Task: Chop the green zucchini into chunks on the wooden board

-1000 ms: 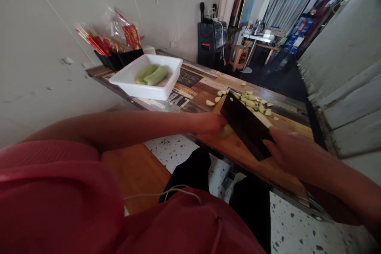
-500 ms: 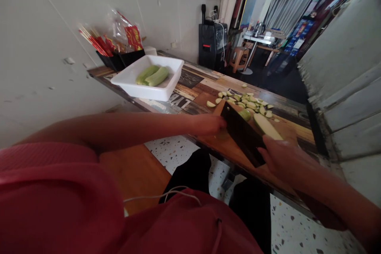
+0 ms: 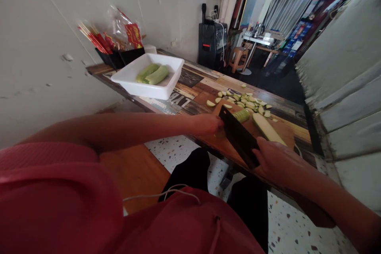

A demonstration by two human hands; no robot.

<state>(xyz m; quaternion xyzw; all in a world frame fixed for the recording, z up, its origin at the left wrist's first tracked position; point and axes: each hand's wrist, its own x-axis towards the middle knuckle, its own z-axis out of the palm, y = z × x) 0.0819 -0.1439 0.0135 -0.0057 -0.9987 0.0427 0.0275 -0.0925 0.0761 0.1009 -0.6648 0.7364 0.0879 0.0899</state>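
My right hand (image 3: pixel 266 156) is closed on the handle of a dark cleaver (image 3: pixel 238 137), whose blade stands over the wooden cutting board (image 3: pixel 256 129). Against the blade's far left end, my left hand (image 3: pixel 210 124) is closed with its fingers curled on a piece of green squash, mostly hidden by the hand and blade. Sliced squash (image 3: pixel 241 116) lies just behind the blade. A long cut squash half (image 3: pixel 268 127) rests to the right of it. Several loose slices (image 3: pixel 250 102) are scattered at the board's far edge.
A white tray (image 3: pixel 133 87) with two whole squashes (image 3: pixel 157 75) stands at the table's left. Behind it, black holders (image 3: pixel 117 59) contain chopsticks and packets. A black speaker (image 3: pixel 212 43) is beyond the table, near a stool (image 3: pixel 238 58).
The cleaver and both hands have shifted slightly left. More of the sliced squash shows behind the blade, and one more loose slice lies near the board's far left edge.
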